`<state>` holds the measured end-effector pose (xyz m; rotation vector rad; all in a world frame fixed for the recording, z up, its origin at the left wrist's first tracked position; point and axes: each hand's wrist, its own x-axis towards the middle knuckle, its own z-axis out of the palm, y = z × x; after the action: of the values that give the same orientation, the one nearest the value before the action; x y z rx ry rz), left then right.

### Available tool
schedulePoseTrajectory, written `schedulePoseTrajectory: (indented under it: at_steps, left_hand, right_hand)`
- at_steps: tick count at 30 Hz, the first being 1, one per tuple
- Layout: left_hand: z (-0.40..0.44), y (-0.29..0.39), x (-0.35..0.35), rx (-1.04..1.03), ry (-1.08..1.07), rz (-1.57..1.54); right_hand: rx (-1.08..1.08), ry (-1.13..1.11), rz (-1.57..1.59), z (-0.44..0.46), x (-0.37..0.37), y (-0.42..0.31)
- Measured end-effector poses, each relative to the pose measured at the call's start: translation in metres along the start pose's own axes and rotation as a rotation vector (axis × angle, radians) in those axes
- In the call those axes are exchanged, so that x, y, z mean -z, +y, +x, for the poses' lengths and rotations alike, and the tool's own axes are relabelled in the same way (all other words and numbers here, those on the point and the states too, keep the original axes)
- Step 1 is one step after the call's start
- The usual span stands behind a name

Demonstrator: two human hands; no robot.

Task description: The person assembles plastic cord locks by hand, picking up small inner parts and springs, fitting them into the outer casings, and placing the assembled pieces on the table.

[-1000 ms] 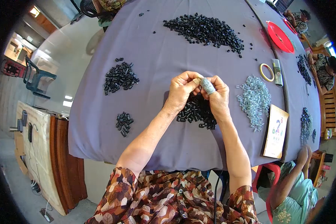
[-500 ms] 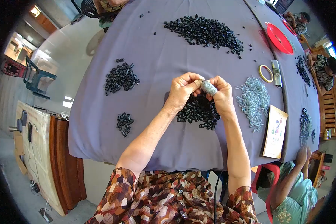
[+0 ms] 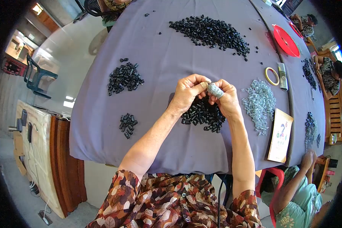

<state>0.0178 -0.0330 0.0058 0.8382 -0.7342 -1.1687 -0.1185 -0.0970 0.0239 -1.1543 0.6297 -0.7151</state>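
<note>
Above a pile of small black plastic pieces (image 3: 203,116), my two hands meet fingertip to fingertip. My left hand (image 3: 186,93) is closed in a pinch, thumb against the index finger. My right hand (image 3: 228,100) is also closed, its fingers curled in toward the left fingertips. A grey, speckled, rounded cover (image 3: 215,91) sits at the right thumb's end, seemingly wrapped over it. Whatever small thing lies between the fingertips is too small and hidden to name. Right of my hands lies a heap of small clear plastic pieces (image 3: 259,106).
More black pieces form a large heap (image 3: 212,36) and smaller piles (image 3: 125,79) on the grey cloth (image 3: 152,45). To the right are a tape roll (image 3: 271,76), a booklet (image 3: 280,136) and a red tray (image 3: 286,41). Another person's hands (image 3: 308,159) rest near the table edge.
The view has shifted slightly, moving the table things a little to the right. My hands stay together, with only a slight shift of the fingers.
</note>
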Motion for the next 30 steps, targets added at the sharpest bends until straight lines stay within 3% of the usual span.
schedulePoseTrajectory:
  at_steps: [12,25,30]
  left_hand:
    - [-0.004,0.001,-0.001,-0.029,-0.068,0.02]
    - [-0.005,0.002,-0.007,-0.004,-0.114,-0.179]
    - [-0.002,0.004,-0.005,-0.004,-0.053,-0.043]
  right_hand:
    - [-0.079,-0.07,-0.004,-0.001,0.005,-0.009]
    - [0.049,-0.051,0.007,-0.003,-0.007,-0.008]
    - [0.061,-0.028,-0.031,-0.001,-0.004,-0.006]
